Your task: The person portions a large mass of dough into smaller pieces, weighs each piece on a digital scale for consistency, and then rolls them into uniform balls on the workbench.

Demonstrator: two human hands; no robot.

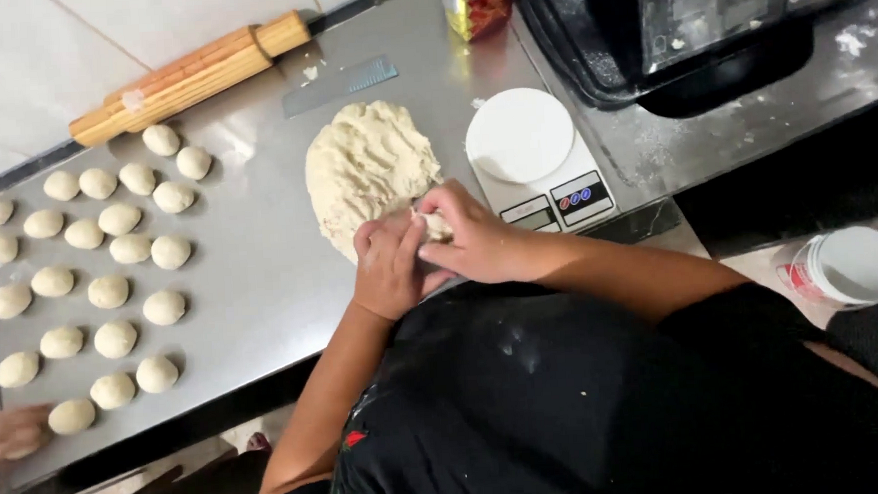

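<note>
A white plastic tub stands low at the right, off the steel table; it is turned so that only its pale top or inside shows, and whether anything is in it cannot be told. The round white platter of the kitchen scale bears nothing but a dusting of flour.

The big dough mass lies on the table just left of the scale, pale cream, lumpy and rough on top, torn at its near edge. There both hands meet. The left hand is curled, fingers bent in against a small dough piece. The right hand closes around that same piece from the other side, so the lump is pinched between the two, still touching the big mass.

To the left, dough balls sit in loose rows, smooth, rounded, apart from one another. A wooden rolling pin lies at the table's far edge, a metal scraper flat beside it. Another person's hand shows blurred at the left edge, near the closest balls. A red packet stands behind the scale, next to a dark machine.
</note>
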